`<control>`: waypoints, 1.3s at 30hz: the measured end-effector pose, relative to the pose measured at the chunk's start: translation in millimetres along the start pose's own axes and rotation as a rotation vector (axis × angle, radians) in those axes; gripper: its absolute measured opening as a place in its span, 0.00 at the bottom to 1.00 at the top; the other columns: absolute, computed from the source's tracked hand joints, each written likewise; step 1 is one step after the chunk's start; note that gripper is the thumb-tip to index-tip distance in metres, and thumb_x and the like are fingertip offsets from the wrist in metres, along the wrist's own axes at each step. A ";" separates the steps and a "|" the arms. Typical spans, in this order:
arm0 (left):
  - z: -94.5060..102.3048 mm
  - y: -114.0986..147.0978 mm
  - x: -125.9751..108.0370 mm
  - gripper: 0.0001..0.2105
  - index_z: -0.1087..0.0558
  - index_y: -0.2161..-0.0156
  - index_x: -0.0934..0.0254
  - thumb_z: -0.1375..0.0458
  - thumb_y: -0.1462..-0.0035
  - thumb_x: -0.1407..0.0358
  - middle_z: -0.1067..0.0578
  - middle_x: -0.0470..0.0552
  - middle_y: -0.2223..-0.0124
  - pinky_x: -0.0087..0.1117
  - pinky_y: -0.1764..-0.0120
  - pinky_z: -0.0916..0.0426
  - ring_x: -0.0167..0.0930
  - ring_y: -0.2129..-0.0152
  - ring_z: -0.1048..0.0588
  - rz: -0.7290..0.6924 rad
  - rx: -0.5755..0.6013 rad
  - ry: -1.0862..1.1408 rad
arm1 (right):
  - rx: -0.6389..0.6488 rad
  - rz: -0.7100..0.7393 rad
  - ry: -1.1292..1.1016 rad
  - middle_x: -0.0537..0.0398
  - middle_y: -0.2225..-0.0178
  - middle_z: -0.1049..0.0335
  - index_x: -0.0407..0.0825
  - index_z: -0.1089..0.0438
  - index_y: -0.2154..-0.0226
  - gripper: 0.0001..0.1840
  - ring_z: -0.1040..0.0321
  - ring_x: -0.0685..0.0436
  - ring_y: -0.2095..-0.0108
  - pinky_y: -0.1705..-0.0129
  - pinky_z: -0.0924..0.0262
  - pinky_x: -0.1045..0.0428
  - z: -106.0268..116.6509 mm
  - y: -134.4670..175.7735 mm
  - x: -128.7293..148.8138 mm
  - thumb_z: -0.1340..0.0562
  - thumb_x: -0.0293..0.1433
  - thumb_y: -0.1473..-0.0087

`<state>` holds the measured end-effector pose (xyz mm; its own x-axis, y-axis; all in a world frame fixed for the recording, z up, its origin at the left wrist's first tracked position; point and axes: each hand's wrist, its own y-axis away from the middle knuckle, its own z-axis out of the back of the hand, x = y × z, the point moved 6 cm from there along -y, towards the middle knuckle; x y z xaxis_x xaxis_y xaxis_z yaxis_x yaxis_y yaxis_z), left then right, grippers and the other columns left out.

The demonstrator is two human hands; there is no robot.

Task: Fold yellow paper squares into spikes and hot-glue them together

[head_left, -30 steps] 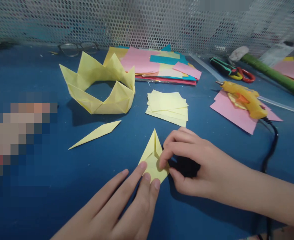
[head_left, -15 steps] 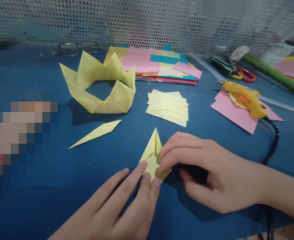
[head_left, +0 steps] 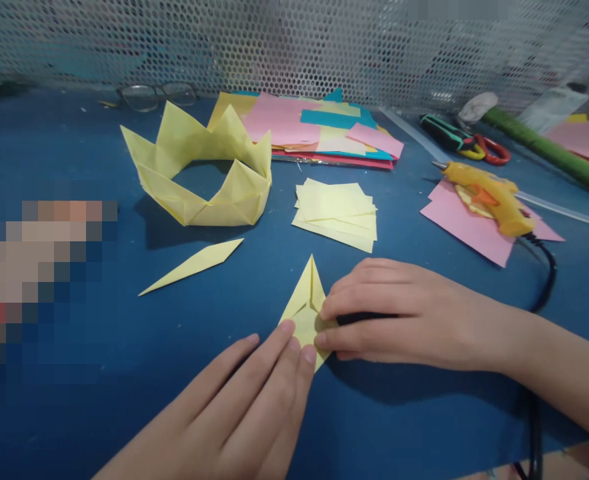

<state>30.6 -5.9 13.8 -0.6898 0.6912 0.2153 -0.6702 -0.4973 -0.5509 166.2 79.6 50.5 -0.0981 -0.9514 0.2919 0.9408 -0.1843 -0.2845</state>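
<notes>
While both your hands were on it, folded yellow paper point(head_left: 308, 323) position: on the blue tabletop point(head_left: 404, 427), ahead and to the right of your left hand point(head_left: 247, 413), directly left of your right hand point(head_left: 424, 320).
Long axis: ran away from you, narrow tip towards the loose yellow sheets point(head_left: 334, 207), centre seam in line with it.
Nearer hand: neither; both made contact, left at the lower left edge, right at the right edge.
Governing relation, as judged: right edge lay beneath your right fingertips, seam a little to their left, left fingers bracing the opposite side.
Left hand state: fingers extended and laid on the paper, grasping nothing.
Right hand state: fingers bent, tips on the right edge; thumb mostly hidden, so whether you pinched the edge could not be told.
Change from half a second earlier: your right thumb had stood clear of the paper; now the hand was flatter, its digits drawn together, covering the right corner that had shown. Your left fingers had closed up. Paper position barely differed.
Beyond the work: yellow paper crown point(head_left: 224, 215) and narrow folded piece point(head_left: 194, 267) to the left; glue gun point(head_left: 504, 207) on pink paper point(head_left: 469, 230) to the right.
</notes>
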 end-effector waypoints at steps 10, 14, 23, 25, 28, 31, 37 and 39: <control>1.3 0.5 1.9 0.19 0.30 0.47 0.71 0.55 0.39 0.74 0.29 0.55 0.47 0.34 0.35 0.53 0.33 0.48 0.33 -0.031 0.055 -0.005 | -0.101 -0.049 -0.073 0.51 0.59 0.22 0.42 0.25 0.59 0.08 0.29 0.49 0.60 0.52 0.36 0.52 2.2 2.7 -1.2 0.39 0.27 0.38; 0.6 0.0 0.0 0.19 0.31 0.47 0.73 0.57 0.40 0.77 0.30 0.58 0.48 0.36 0.36 0.52 0.35 0.50 0.33 -0.012 0.063 -0.012 | -0.085 -0.005 -0.030 0.53 0.58 0.22 0.44 0.26 0.57 0.08 0.30 0.48 0.60 0.56 0.35 0.51 1.3 4.7 -0.1 0.39 0.27 0.37; 5.2 -11.5 11.5 0.14 0.28 0.52 0.66 0.54 0.36 0.69 0.24 0.51 0.56 0.31 0.39 0.47 0.31 0.55 0.29 0.046 0.028 0.102 | -0.077 0.043 0.138 0.50 0.62 0.20 0.41 0.24 0.62 0.19 0.27 0.46 0.64 0.61 0.35 0.50 4.5 1.0 15.6 0.51 0.25 0.31; 6.1 -15.1 15.0 0.14 0.27 0.52 0.65 0.53 0.36 0.67 0.23 0.50 0.58 0.29 0.41 0.46 0.29 0.57 0.29 0.037 0.021 0.106 | -0.058 0.038 0.119 0.49 0.63 0.21 0.39 0.24 0.61 0.20 0.27 0.45 0.63 0.60 0.34 0.50 3.4 -0.5 14.2 0.51 0.24 0.32; 7.6 -18.1 18.2 0.13 0.27 0.54 0.64 0.54 0.34 0.66 0.22 0.49 0.58 0.29 0.44 0.44 0.29 0.58 0.29 0.035 0.016 0.092 | -0.065 0.019 -0.001 0.48 0.61 0.22 0.39 0.25 0.58 0.12 0.29 0.46 0.62 0.55 0.33 0.51 2.2 -0.7 7.5 0.43 0.27 0.35; 8.7 -19.9 18.2 0.13 0.27 0.56 0.62 0.55 0.34 0.67 0.22 0.48 0.60 0.32 0.50 0.42 0.29 0.60 0.29 0.019 0.026 0.095 | -0.079 -0.032 -0.180 0.47 0.59 0.23 0.41 0.26 0.56 0.10 0.31 0.48 0.60 0.52 0.34 0.52 -0.3 0.5 -0.8 0.37 0.29 0.39; 8.0 -25.1 25.0 0.15 0.28 0.59 0.57 0.57 0.34 0.64 0.25 0.44 0.65 0.34 0.58 0.40 0.28 0.65 0.28 0.082 0.049 0.177 | -0.077 -0.046 -0.101 0.49 0.61 0.23 0.41 0.25 0.57 0.10 0.32 0.48 0.63 0.57 0.35 0.52 -0.2 -1.1 2.8 0.42 0.28 0.35; 7.3 -26.2 26.4 0.14 0.28 0.60 0.58 0.57 0.33 0.65 0.25 0.43 0.66 0.34 0.59 0.40 0.28 0.66 0.28 0.088 0.050 0.191 | -0.027 -0.010 0.007 0.50 0.63 0.23 0.41 0.25 0.59 0.14 0.32 0.47 0.65 0.60 0.35 0.51 -0.7 -1.8 8.2 0.46 0.27 0.33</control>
<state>27.9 21.5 39.8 -0.6849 0.7286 0.0089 -0.6261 -0.5821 -0.5188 163.4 71.9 52.8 -0.1099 -0.9511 0.2886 0.9305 -0.2006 -0.3066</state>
